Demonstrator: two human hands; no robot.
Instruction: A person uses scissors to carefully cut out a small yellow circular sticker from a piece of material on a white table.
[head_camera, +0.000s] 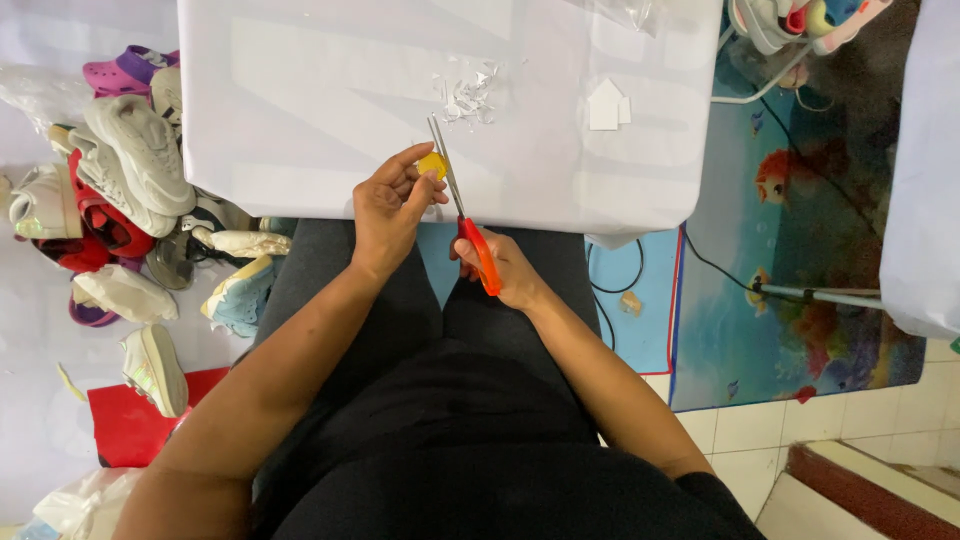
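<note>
My left hand (388, 205) pinches a small yellow piece (433, 163) at the near edge of the white-covered table (300, 100). My right hand (505, 268) grips orange-handled scissors (478, 252), whose metal blades point up and away, running right beside the yellow piece. A heap of small white paper scraps (468, 95) lies just beyond the blade tips. A white house-shaped cutout (607, 105) rests on the table to the right.
A pile of shoes and sandals (130, 190) lies on the floor at left, with a red sheet (125, 420) below it. A blue fish-patterned mat (800, 230) with black cables (720, 270) and a metal rod (820, 294) lies at right. My black-clothed legs are under the table edge.
</note>
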